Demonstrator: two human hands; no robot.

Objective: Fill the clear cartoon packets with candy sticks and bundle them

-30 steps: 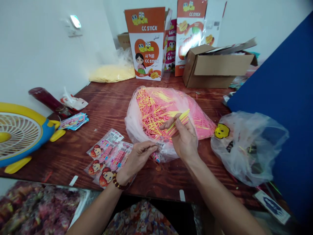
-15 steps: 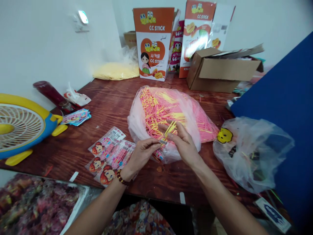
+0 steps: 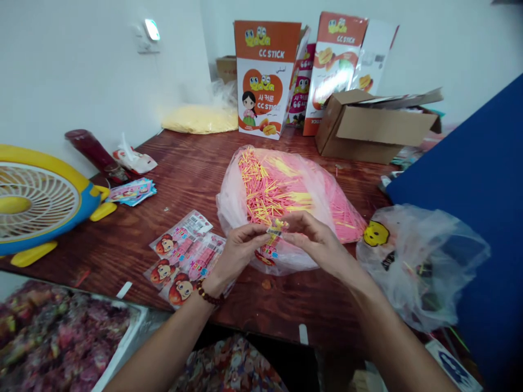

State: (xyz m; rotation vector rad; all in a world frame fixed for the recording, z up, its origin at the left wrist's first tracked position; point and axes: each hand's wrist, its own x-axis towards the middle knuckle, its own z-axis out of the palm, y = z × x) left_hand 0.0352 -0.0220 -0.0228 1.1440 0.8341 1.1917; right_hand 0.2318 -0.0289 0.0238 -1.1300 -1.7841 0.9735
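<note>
My left hand (image 3: 240,251), with a beaded bracelet at the wrist, pinches the top edge of a small clear printed packet (image 3: 268,252). Short ends of yellow sticks (image 3: 279,223) stand out of the packet's mouth. The thumb and fingers of my right hand (image 3: 316,238) close around those sticks and the packet's right edge. Just behind both hands lies a large open plastic bag (image 3: 232,198) full of loose pink and yellow sticks (image 3: 261,190). Several filled printed packets (image 3: 183,261) lie flat to the left of my left hand.
A yellow and blue fan (image 3: 38,201) stands at the left. Printed cartons (image 3: 265,81) and an open brown box (image 3: 376,128) line the back. At the right, a clear plastic bag (image 3: 425,261) sits beside a blue panel (image 3: 461,163). A tray (image 3: 141,321) is at lower left.
My right hand has lowered the yellow sticks into the packet, so only short ends show now. Its fingers have drawn in closer to my left hand. The view has shifted slightly.
</note>
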